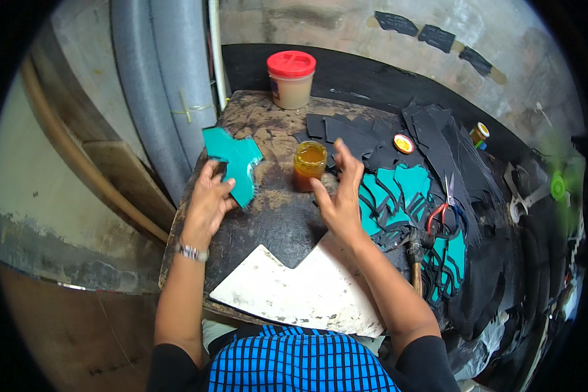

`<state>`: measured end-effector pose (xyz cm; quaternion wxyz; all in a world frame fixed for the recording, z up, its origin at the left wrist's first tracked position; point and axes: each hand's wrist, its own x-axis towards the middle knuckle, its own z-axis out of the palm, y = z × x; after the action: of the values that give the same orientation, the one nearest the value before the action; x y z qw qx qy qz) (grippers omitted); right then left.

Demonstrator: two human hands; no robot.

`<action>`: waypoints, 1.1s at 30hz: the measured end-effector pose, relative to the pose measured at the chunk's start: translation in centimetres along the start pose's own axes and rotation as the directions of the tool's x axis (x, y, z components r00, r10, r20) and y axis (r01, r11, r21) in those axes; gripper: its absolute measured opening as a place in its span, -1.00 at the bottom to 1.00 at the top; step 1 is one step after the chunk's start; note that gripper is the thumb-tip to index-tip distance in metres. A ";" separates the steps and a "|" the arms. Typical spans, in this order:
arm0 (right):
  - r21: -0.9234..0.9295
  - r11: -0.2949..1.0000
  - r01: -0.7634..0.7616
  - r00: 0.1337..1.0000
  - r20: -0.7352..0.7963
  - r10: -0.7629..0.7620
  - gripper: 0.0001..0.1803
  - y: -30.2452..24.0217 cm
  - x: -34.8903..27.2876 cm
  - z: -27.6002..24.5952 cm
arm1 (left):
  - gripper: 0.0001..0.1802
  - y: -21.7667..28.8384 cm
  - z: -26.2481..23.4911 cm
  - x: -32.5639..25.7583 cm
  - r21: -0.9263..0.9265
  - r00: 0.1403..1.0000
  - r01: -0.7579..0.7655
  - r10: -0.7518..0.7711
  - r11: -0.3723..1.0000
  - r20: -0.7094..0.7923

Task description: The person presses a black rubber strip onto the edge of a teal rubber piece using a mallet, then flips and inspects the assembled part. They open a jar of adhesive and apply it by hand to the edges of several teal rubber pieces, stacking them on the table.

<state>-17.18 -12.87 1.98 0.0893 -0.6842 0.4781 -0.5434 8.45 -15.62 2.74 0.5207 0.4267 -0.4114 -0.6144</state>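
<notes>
1. Rough plaster wall fills the top of the frame; grey foam rolls (157,85) stand at upper left beside the dark, stained desk (274,222) at centre.
2. I see the left hand (207,204) at centre left, its grip clamped on a teal cut piece (235,163). The piece is held up off the desk, tilted, with its notched edge toward the middle of the frame.
3. A metal wristband (191,252) sits on the left wrist.
4. The right hand (340,193) is at centre, fingers spread apart and holding nothing. It hovers just beside a small open jar of amber glue (309,164); I cannot tell whether the thumb touches the glass.
5. The jar's orange lid (404,144) lies apart, right of the jar, on black pieces.
6. A bigger tub with a red lid (291,78) stands at the far edge of the desk, top centre.
7. A white notched board (300,291) lies on the near edge of the desk, at lower centre, under the right forearm.
8. Right of centre: a heap of black cut pieces (438,140), and a stack of teal pieces with black strips (398,196) just beside the right hand.
9. Red-handled scissors (445,206) rest on that stack; a hammer (417,251) lies below them.
10. A blue checked shirt (300,362) shows at the bottom edge.
</notes>
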 end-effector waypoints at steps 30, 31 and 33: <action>-0.398 0.737 -0.547 0.785 0.064 0.617 0.28 8.9 9.9 -1.8 | 0.04 -5.5 13.5 15.4 0.118 0.946 0.292 -0.305 0.949 0.112; -0.297 0.774 -0.559 0.798 0.063 0.600 0.29 8.6 9.6 -1.8 | 0.02 -6.0 13.4 15.3 0.116 0.939 0.305 -0.319 0.945 0.127; -0.197 0.736 -0.648 0.731 0.110 0.673 0.29 8.4 9.2 -2.0 | -0.04 -6.5 12.9 15.2 0.122 0.917 0.328 -0.347 0.937 0.200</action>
<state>-23.93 -23.41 3.47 0.2685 -0.5183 0.7189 -0.3775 -7.18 -29.12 -1.08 0.3399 0.4432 -0.4123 -0.7198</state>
